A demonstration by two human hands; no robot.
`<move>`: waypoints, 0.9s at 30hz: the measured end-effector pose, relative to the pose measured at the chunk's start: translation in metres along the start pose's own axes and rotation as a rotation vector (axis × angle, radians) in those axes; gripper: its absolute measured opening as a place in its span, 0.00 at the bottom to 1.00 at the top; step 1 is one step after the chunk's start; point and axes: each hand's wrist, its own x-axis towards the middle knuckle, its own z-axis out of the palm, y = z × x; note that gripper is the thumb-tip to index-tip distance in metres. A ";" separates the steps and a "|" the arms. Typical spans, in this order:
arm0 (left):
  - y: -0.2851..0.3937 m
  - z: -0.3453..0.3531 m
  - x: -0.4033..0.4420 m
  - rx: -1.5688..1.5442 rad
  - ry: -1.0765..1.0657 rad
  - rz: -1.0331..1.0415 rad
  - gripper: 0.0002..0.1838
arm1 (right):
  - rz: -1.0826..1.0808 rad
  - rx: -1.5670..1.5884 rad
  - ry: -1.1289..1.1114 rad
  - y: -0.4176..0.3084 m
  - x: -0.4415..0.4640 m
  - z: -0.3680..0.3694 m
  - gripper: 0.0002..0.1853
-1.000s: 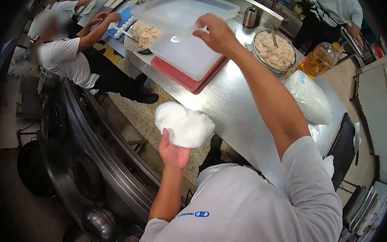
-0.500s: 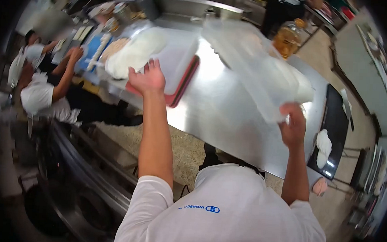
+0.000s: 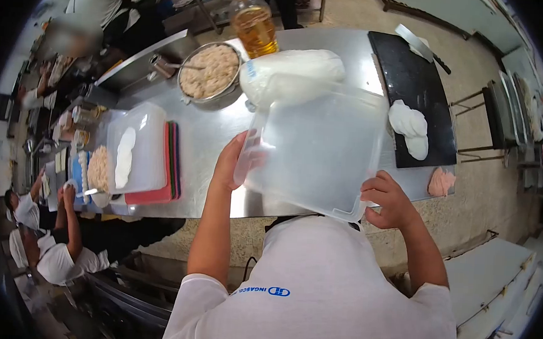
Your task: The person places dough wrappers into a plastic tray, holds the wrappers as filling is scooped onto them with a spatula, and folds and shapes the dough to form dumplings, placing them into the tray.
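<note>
My left hand (image 3: 230,161) and my right hand (image 3: 386,200) grip a translucent plastic container lid (image 3: 316,147) by its left and right edges, above the steel table. My left fingers show through the plastic. Just beyond it lies a plump white plastic bag (image 3: 309,69) with blue print, partly hidden by the lid. Further left, a stack of translucent plastic lids (image 3: 149,143) bears a strip of white dough (image 3: 125,157). Red and dark cutting boards (image 3: 152,196) lie beneath the stack.
A steel bowl of chunky pinkish filling (image 3: 209,72) holds a spoon. A jug of yellow oil (image 3: 254,25) stands behind the bag. White dough pieces (image 3: 409,128) and a cleaver (image 3: 416,43) lie on a black board (image 3: 408,72). A pink cloth (image 3: 442,182) sits at the corner. Co-workers (image 3: 61,253) are at left.
My left hand has left the area by the stack and now holds the lid's left edge. The lid has come nearer and levelled out. My view has turned toward the right.
</note>
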 end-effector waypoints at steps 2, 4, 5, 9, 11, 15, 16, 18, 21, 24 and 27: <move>-0.002 0.011 -0.003 0.259 0.025 0.046 0.29 | -0.033 0.019 -0.028 0.024 -0.005 -0.006 0.13; -0.009 0.027 -0.013 0.364 0.105 0.075 0.37 | -0.042 0.034 -0.045 0.055 -0.012 0.001 0.13; -0.016 0.026 -0.019 0.343 0.155 0.111 0.37 | -0.024 0.066 -0.040 0.066 -0.013 0.006 0.13; -0.043 0.001 -0.056 0.285 0.361 0.214 0.37 | 0.061 0.156 0.007 0.089 0.022 0.018 0.14; -0.057 -0.016 -0.077 0.277 0.434 0.223 0.37 | 0.072 0.043 0.108 0.096 0.069 0.023 0.15; -0.084 -0.036 -0.108 0.100 0.523 0.230 0.37 | -0.080 -0.079 0.199 0.115 0.195 0.067 0.19; -0.087 -0.034 -0.110 0.068 0.557 0.221 0.37 | -0.092 -0.143 0.170 0.117 0.228 0.086 0.19; -0.095 -0.043 -0.108 0.020 0.561 0.213 0.37 | -0.077 -0.287 0.029 0.112 0.280 0.112 0.20; -0.099 -0.062 -0.097 -0.013 0.535 0.199 0.36 | 0.004 -0.500 -0.216 0.103 0.323 0.138 0.21; -0.092 -0.071 -0.081 0.092 0.577 0.145 0.34 | 0.065 -0.688 -0.244 0.113 0.339 0.155 0.23; -0.084 -0.079 -0.066 0.161 0.543 0.110 0.33 | 0.116 -0.642 -0.265 0.106 0.343 0.140 0.26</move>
